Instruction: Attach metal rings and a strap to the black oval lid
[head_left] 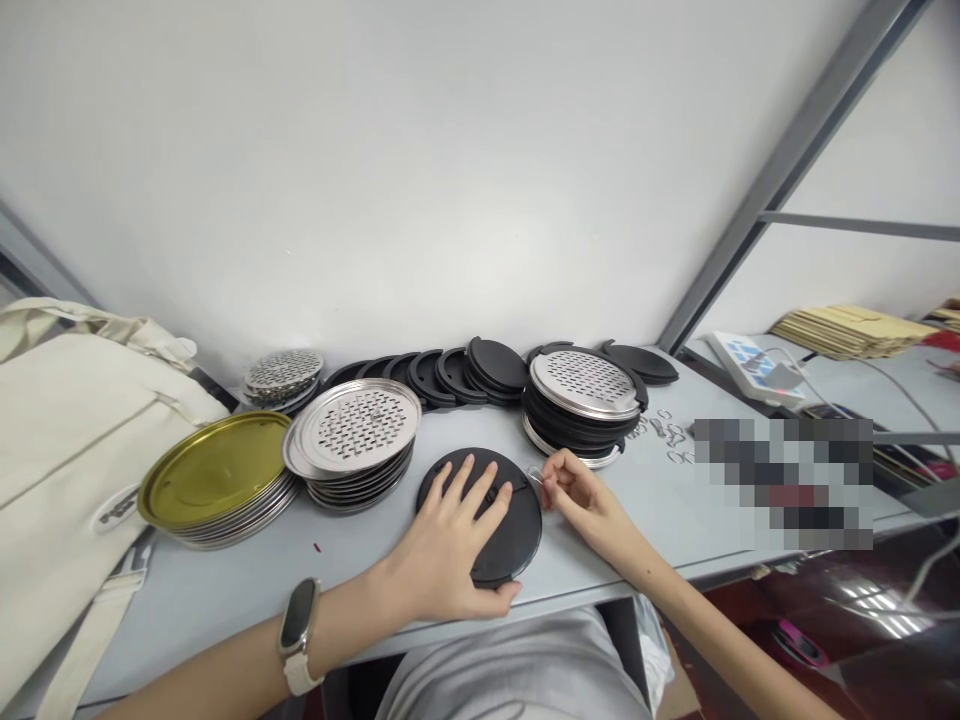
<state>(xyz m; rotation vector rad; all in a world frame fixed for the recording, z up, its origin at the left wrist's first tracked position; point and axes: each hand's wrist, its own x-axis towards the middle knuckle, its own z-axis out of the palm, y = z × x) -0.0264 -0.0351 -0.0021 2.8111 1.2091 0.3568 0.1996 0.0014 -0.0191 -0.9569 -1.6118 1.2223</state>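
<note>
My left hand (461, 540) lies spread over a black round plastic disc (517, 535), its fingers on top and its thumb by the near edge. At the disc's right edge, my right hand (574, 492) pinches a small bent-wire metal loop (535, 474). More small wire loops (664, 430) lie scattered to the right. Behind my right hand stands a stack of black discs (577, 420), topped by a perforated metal grater plate (583, 381). Left of the disc is a pile of round metal plates with a grater plate (367, 425) uppermost.
Gold-coloured round lids (217, 470) are stacked at the left beside a cream canvas bag (60, 430). Black discs (427, 375) overlap in a row along the wall, beside more grater plates (283, 370). A metal frame post (750, 220) rises at the right, near a blurred patch.
</note>
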